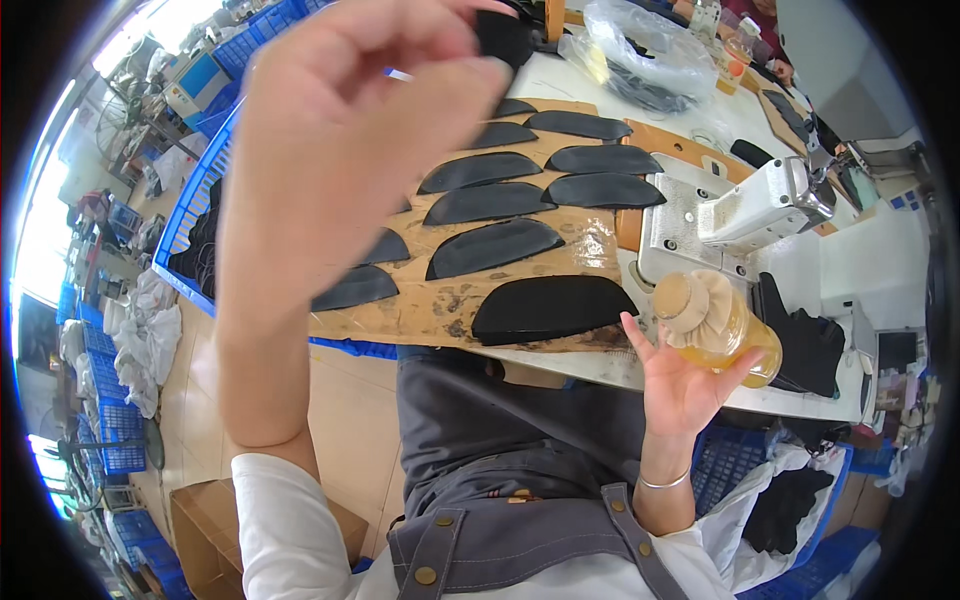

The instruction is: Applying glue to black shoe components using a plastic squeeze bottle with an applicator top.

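Close to the camera, my left hand is raised with thumb and fingers pinched on a black piece, of which only part shows. My right hand is palm up at the table's front edge, bearing a tilted clear bottle of yellow liquid with a cloth-wrapped top. The thumb lies against the bottle's side and one finger sticks out to the left; the bottle hides the other fingers. Left of it, a matte black half-moon piece lies on a stained brown board.
Several shiny black half-moon pieces lie in rows on the board. A white machine arm stands at the right, beside more black pieces. A clear plastic bag sits at the back. A blue basket borders the table's left side.
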{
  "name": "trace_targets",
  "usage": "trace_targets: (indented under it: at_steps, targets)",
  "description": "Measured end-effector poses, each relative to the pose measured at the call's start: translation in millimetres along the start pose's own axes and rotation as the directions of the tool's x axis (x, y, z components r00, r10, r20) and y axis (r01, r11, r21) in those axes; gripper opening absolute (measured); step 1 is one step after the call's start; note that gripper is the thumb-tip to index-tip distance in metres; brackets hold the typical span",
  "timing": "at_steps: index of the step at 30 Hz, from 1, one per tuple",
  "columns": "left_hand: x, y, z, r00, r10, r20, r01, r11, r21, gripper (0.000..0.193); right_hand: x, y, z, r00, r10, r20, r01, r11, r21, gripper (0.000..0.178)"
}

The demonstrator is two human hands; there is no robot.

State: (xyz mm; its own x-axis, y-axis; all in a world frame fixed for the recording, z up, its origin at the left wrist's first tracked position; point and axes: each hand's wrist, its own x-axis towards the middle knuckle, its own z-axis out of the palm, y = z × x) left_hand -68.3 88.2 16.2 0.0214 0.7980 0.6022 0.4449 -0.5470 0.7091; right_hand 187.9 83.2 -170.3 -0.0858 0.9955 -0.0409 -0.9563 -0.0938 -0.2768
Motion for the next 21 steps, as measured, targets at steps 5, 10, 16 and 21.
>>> trace_targets:
  at_steps: [5,10,16,21]
  targets:
    - [-2,-8,45,0.994,-0.027,0.109,0.041,0.991,-0.129,0.007,-2,-1,3,1.0,-0.005,0.018,0.005,1.0,0.021,0.081]
    - [-12,-19,78,0.99,-0.065,0.125,0.087,0.979,-0.182,0.01,-2,-4,4,0.999,0.006,0.053,-0.01,0.996,0.087,0.077]
    - [-15,-25,92,0.989,-0.038,0.144,0.061,0.986,-0.157,0.01,-2,-3,6,0.999,0.001,0.037,-0.004,0.997,0.079,0.08]
    - [-15,-26,100,0.986,-0.047,0.16,0.075,0.982,-0.173,0.01,-2,-4,5,0.999,-0.003,0.041,-0.001,0.996,0.086,0.081]
